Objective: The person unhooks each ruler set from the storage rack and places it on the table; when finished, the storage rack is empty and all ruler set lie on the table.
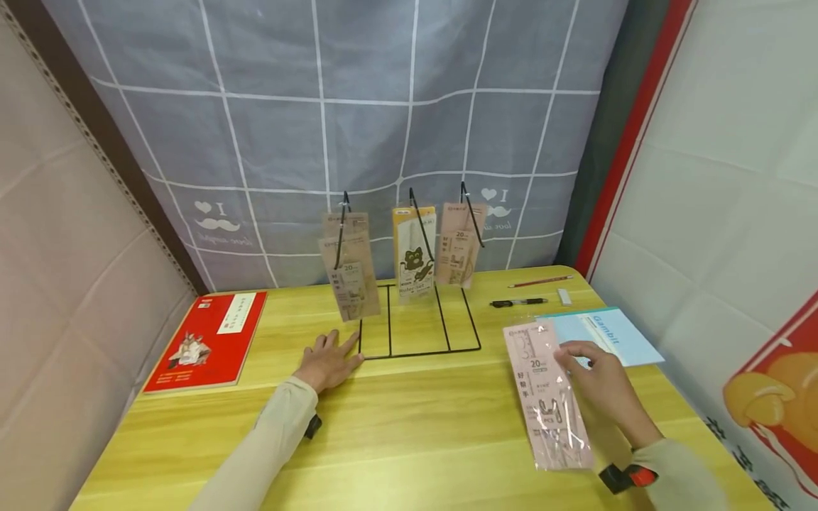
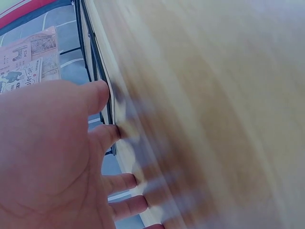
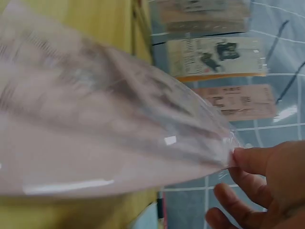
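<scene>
**Blurred wrist views, readable "20 cm" on the ruler pack**

Both wrist views are motion-blurred; print on the pink ruler pack [image 1: 551, 397] smears there. From the head view it reads "20 cm". The right hand [image 1: 601, 387] pinches its edge above the wooden surface [image 1: 415, 426]. The left hand [image 1: 327, 363] lies flat, fingers straight, touching the wire rack [image 1: 418, 333]. The blue booklet [image 1: 613, 337] reads "Gambit".

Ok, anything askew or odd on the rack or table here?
Mostly tidy. The left pack on the wire rack hangs tilted, unlike the middle pack. One pink pack is off the rack, pinched by the right hand. The left hand lies flat by the rack's base.
</scene>
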